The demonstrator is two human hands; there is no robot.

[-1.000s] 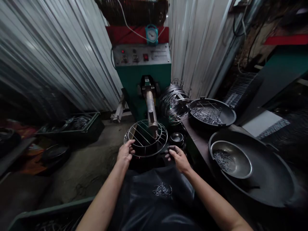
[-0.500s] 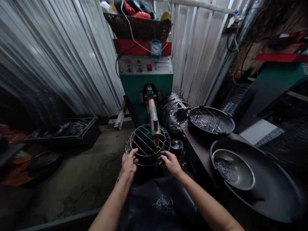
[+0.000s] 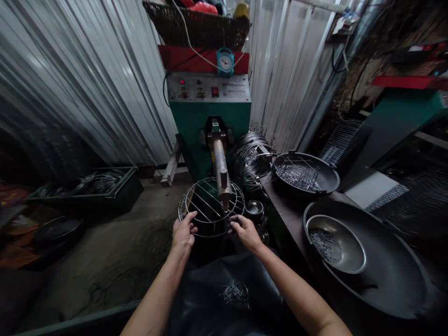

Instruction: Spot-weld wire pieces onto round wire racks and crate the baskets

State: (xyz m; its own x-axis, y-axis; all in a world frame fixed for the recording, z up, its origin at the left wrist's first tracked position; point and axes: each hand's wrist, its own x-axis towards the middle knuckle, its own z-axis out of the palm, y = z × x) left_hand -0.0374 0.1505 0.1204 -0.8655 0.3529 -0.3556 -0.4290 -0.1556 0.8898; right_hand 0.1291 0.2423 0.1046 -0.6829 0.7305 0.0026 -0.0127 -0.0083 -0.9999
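A round wire rack, two rings joined by short wires with bars across, lies level under the tip of a spot welder's metal arm. My left hand grips the rack's near left rim between thumb and fingers. At the near right rim, my right hand is pinched closed, with what looks like a short piece of wire at its fingertips, close to the welder's tip. A small heap of short wire pieces rests on the dark apron over my lap.
The green welder body stands ahead. At right are a wire coil, a black pan of wire parts, and a metal bowl with wire pieces inside a large wok. A green bin sits left.
The view has shifted slightly, so everything sits a little higher and further left. Both hands keep their places on the rack beneath the welder tip; my right fingertips are marginally closer to the tip.
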